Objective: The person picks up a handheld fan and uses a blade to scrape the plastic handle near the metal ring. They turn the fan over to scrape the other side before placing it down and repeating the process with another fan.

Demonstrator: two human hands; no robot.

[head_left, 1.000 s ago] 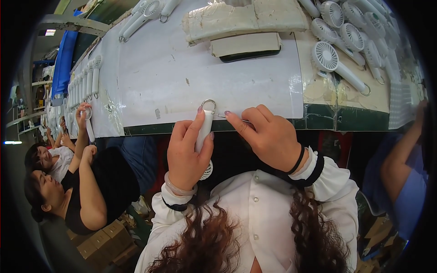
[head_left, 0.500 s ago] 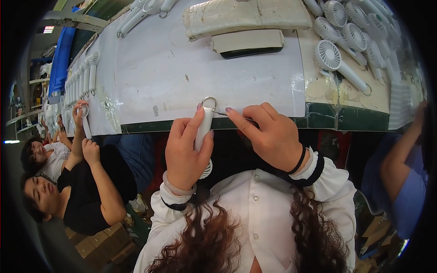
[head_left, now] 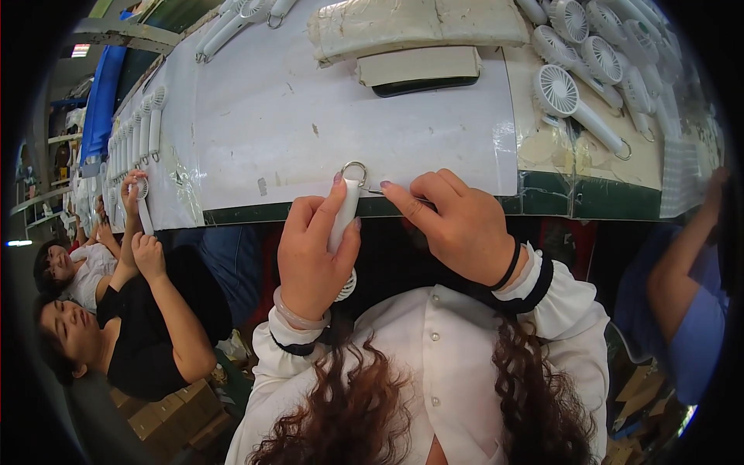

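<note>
My left hand is wrapped around the white handle of a small hand-held fan, held upright at the table's near edge with the fan head down by my wrist. A metal ring sits at the handle's top end. My right hand pinches a thin metal tool whose tip meets the handle just below the ring.
The white-covered table carries several finished white fans at the far right, more in a row at the left, and a beige block with a dark tray. Co-workers sit at the left; a blue-sleeved arm is at the right.
None in the hands' grip; the view has shifted slightly and the co-workers at the left have moved a little.
</note>
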